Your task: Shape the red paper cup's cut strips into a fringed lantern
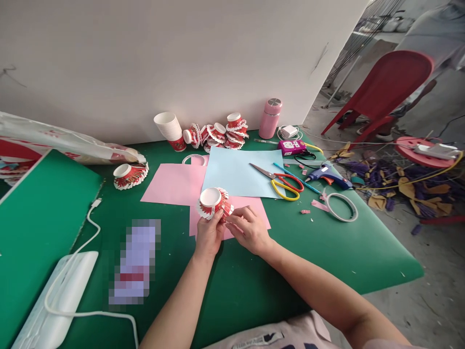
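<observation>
A red and white paper cup (210,197), its side cut into strips that flare out in a fringe, is turned with its round white base upward over the pink sheets. My left hand (209,237) is closed on the near side of this cup, thumb on top. From the right, my right hand (251,231) pinches at the fringe's near right edge, fingers bent together. Exactly which strip it grips is hidden by the fingertips. Under and beyond the cup lie pink paper (174,184) and a light blue sheet (240,169), with scissors (281,182) across the blue one.
Stacked paper cups (169,128) and several fringed cups (218,133) line the wall beside a pink bottle (271,118). Another fringed cup (131,174) stands left. Rightward are a glue gun (329,175), a tape roll (342,207) and paper scraps. A white power strip (61,295) lies left.
</observation>
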Tool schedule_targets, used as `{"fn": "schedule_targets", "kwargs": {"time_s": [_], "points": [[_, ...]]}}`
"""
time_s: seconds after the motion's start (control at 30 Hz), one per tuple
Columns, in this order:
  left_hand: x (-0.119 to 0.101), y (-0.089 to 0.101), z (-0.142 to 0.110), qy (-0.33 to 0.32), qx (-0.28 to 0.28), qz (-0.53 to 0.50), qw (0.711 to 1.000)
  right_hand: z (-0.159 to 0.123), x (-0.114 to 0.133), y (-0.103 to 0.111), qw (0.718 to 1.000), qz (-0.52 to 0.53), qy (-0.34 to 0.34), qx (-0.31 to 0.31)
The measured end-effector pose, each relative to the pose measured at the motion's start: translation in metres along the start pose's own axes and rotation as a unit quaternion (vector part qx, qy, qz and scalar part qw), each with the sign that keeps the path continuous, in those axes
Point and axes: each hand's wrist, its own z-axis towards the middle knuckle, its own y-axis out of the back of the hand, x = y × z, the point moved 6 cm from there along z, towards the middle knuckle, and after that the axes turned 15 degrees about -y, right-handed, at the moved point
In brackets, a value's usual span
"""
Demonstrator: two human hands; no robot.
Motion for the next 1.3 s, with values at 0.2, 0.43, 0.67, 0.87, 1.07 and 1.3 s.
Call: {"fn": "schedule_targets", "kwargs": {"time_s": [0.2,0.43,0.67,0.87,1.07,1.3], "points": [[0.003,-0.002,-0.003,0.017,0.005,-0.005,1.000,0.005,0.002,0.005,0.999,0.034,0.023,-0.003],[0.007,0.001,-0.007,0.018,0.007,0.022,1.000,0.010,-0.005,0.008,0.998,0.053,-0.016,-0.004],[0.006,-0.001,-0.009,0.017,0.008,0.035,0.999,0.010,-0.013,0.005,0.994,0.079,-0.072,0.002],[0.006,-0.004,-0.010,0.011,0.021,0.027,0.999,0.008,-0.020,-0.001,0.985,0.116,-0.126,0.020],[0.008,-0.004,-0.010,0.008,0.035,0.029,0.999,0.007,-0.024,-0.005,0.975,0.136,-0.171,0.043],[0.009,-0.003,-0.009,-0.002,0.046,0.029,0.999,0.006,-0.027,-0.008,0.970,0.141,-0.192,0.054]]}}
